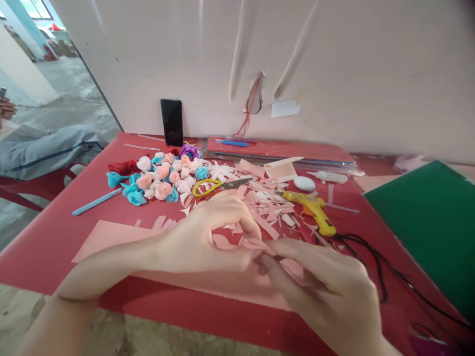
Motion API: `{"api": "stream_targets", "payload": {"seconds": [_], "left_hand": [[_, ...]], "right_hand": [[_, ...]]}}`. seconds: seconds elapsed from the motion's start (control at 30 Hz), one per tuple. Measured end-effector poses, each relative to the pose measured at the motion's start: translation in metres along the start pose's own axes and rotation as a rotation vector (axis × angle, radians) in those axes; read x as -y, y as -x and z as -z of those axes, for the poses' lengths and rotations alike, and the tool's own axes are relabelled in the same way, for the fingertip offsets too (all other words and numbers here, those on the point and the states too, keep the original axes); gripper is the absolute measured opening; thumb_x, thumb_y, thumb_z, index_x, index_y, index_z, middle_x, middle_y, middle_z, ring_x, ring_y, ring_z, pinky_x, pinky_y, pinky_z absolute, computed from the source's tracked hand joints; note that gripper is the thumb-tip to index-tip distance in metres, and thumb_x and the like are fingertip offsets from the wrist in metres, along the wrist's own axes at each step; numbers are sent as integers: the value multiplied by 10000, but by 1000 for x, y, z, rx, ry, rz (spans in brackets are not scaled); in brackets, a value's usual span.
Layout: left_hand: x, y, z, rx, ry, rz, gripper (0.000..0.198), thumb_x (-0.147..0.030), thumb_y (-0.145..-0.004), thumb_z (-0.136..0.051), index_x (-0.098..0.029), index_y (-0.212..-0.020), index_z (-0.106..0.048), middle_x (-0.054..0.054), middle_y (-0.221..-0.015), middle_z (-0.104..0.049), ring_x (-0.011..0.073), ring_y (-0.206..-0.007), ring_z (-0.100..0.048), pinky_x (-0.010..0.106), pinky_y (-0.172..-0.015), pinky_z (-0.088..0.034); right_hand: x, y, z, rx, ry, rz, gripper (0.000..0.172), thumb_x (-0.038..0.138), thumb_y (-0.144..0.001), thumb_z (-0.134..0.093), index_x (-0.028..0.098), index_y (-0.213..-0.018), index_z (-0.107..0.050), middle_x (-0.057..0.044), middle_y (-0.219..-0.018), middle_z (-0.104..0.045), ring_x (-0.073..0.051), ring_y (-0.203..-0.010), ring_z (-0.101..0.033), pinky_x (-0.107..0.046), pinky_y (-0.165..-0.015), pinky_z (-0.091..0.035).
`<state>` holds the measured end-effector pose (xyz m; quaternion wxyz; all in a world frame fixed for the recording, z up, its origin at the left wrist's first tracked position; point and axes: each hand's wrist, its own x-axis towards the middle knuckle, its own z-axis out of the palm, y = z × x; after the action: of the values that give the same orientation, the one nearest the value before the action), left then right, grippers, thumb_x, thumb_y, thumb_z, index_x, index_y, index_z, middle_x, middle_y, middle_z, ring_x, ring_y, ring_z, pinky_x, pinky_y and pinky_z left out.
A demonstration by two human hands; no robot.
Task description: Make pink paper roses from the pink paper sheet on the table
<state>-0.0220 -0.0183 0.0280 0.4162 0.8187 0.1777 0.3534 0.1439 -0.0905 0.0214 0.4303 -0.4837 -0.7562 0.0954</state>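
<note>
My left hand (211, 232) and my right hand (326, 282) meet over the front of the red table. Between the fingertips of both is a small folded strip of pink paper (261, 245), pinched by each hand. Part of the strip is hidden behind my fingers. Beneath lies a large sheet of pink paper (107, 242). Just beyond my left hand are yellow-handled scissors (208, 187) and a heap of pink paper scraps (265, 202). A yellow glue gun (313, 207) rests past my right hand, its black cord running right.
Pink, white and blue paper flowers (163, 178) cluster at the left, near a blue pen (97, 201). A black phone (172, 122) leans on the pale board (334, 74). A green sheet (426, 227) covers the right side. Someone's grey-clad leg (52, 151) shows far left.
</note>
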Motion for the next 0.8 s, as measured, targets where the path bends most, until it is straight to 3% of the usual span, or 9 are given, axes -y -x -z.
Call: {"api": "stream_targets", "payload": {"seconds": [0.13, 0.37, 0.5, 0.57, 0.8], "left_hand": [[2, -1, -1, -1, 45, 20, 144, -78, -690, -646, -155, -682, -525, -13, -727, -613, 104, -729, -518, 256, -711, -418], [3, 0, -2, 14, 55, 4, 149, -106, -715, -635, -152, -677, -499, -6, -705, -570, 112, -737, -492, 281, -776, -419], [5, 0, -4, 26, 97, -15, 143, -133, -741, -626, -151, -687, -495, -7, -695, -553, 105, -712, -486, 279, -759, -421], [5, -1, -5, 34, 130, -6, 147, -117, -745, -611, -151, -679, -484, -8, -687, -547, 101, -696, -486, 273, -741, -424], [6, 0, -6, 43, 286, 10, 125, -61, -712, -574, -152, -683, -493, 3, -687, -536, 109, -686, -494, 270, -682, -438]], "right_hand": [[-3, 5, -1, -17, 201, 159, 167, 63, -800, -508, 227, -785, -534, 21, -566, -637, -127, -482, -621, -208, -471, -473], [-8, 13, -2, 18, 198, 242, 263, 33, -810, -498, 225, -990, -495, 7, -751, -702, -112, -614, -656, -193, -652, -521], [-5, 13, -3, -6, 138, 139, 154, 77, -835, -488, 223, -829, -538, 31, -605, -651, -102, -507, -623, -197, -533, -480], [-1, 9, -2, 2, 64, 61, 191, 98, -846, -476, 216, -712, -542, 42, -532, -619, -90, -439, -592, -189, -453, -433], [3, -1, 4, 203, -401, -259, 203, 162, -831, -527, 180, -647, -613, 33, -489, -617, -84, -403, -581, -140, -402, -461]]}}
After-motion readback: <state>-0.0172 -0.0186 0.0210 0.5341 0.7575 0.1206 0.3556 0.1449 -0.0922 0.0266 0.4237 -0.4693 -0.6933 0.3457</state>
